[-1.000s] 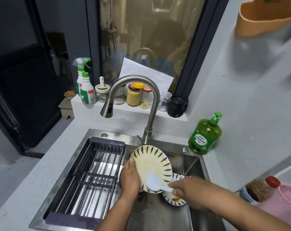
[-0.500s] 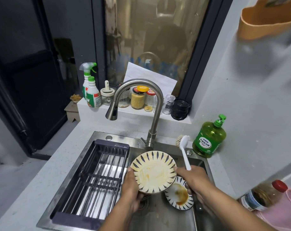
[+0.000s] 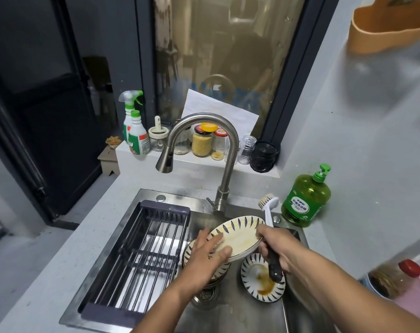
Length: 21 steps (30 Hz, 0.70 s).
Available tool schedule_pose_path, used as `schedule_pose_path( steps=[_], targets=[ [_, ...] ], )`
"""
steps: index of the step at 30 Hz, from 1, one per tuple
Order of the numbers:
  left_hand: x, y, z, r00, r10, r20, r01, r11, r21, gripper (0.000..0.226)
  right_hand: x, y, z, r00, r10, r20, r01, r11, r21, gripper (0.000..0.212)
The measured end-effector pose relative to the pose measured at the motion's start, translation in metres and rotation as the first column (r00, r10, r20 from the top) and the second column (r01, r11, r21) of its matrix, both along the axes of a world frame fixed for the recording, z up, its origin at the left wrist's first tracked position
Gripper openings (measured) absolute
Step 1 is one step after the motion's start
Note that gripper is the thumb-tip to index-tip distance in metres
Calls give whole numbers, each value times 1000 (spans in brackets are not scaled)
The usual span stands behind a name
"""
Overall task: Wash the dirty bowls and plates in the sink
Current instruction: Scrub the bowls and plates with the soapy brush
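Observation:
Over the steel sink (image 3: 240, 313) I hold a cream plate (image 3: 240, 239) with a dark leaf-pattern rim, tilted nearly flat and smeared yellow. My left hand (image 3: 205, 254) grips its left edge, thumb on the inside. My right hand (image 3: 279, 247) touches the plate's right rim while gripping a dish brush (image 3: 267, 212) whose bristle head points up and away toward the tap. Below, a dirty bowl (image 3: 254, 277) with brown sauce sits in the sink, and a stack of bowls (image 3: 188, 248) lies under my left hand, mostly hidden.
A dark drying rack (image 3: 141, 255) spans the sink's left half. The curved tap (image 3: 204, 138) arches above the plate. A green dish-soap bottle (image 3: 306, 198) stands at the sink's right corner. Spray bottles (image 3: 134, 131) and jars (image 3: 201, 140) line the sill. A pink jug (image 3: 417, 299) sits lower right.
The brush left the plate's face and swung up so its head points away. The plate tipped from facing me to almost flat, and my right hand came onto its rim.

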<state>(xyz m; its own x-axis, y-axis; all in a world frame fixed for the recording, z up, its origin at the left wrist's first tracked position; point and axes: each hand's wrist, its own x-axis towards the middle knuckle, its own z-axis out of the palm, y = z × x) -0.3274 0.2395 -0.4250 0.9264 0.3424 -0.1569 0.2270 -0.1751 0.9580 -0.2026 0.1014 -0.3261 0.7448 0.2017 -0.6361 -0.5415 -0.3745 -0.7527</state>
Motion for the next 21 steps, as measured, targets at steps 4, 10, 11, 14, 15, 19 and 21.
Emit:
schedule_pose_path(
  steps=[4,10,11,14,15,19,21],
  targets=[
    [2,-9,11,973,-227,50,173,852,494,76,1,3,3,1000,4,-13,-4,1000,-30,15],
    [14,-17,16,988,69,135,-104,958,266,59,5,-3,11,977,214,16,-212,974,-73,43],
    [16,-14,15,984,162,79,-170,980,104,49,5,-8,16,956,283,78,-274,956,-109,40],
    [20,3,6,964,255,-76,-266,938,-224,58,1,-26,34,742,586,325,-474,802,-364,32],
    [22,8,2,957,271,-102,-289,912,-291,68,-1,-30,40,615,690,381,-511,717,-474,32],
    [23,15,-6,964,244,-102,-264,860,-437,73,-14,-29,54,158,958,237,-444,284,-850,37],
    [20,14,-5,973,219,-70,-224,841,-492,66,-16,-26,60,103,978,180,-375,206,-904,40]
  ],
)
